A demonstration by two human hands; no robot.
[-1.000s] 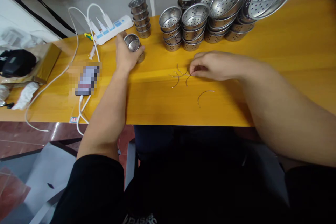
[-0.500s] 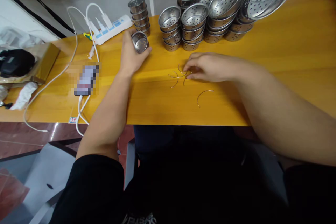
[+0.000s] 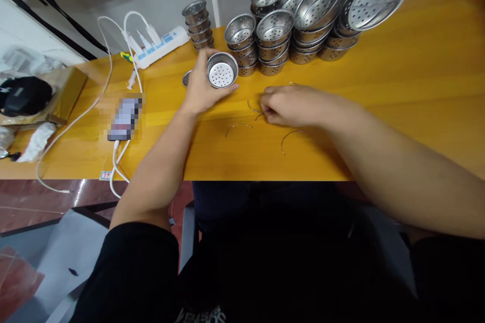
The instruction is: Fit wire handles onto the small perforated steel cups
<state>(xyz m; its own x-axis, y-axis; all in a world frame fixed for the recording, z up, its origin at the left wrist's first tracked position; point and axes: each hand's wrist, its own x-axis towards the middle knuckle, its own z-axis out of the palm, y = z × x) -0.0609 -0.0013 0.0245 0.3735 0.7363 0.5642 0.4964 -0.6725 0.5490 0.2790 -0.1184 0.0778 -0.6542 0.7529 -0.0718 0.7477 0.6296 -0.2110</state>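
Note:
My left hand (image 3: 202,86) is wrapped around a small perforated metal cup (image 3: 223,71), tilted so its holed bottom shows. Left of that hand, partly covered by it, a small round metal piece (image 3: 186,78) rests on the table. My right hand (image 3: 282,105) is closed low over the tabletop, its fingertips pressed together among thin curved wires (image 3: 254,109). Whether a wire is between those fingers is hidden. Two more curved wires lie nearer the front edge, one wire (image 3: 238,125) to the left and another wire (image 3: 290,136) below the right hand.
Stacks of perforated metal cups (image 3: 275,35) stand along the back, with a narrower cup stack (image 3: 198,25) to their left. A white power strip (image 3: 162,48), cables and a phone (image 3: 125,118) occupy the left side. A cardboard box (image 3: 71,91) sits farther left.
My left hand has moved right and tipped the cup toward me, exposing the round metal piece. My right hand has closed its fingers, and the wires near it have shifted and spread.

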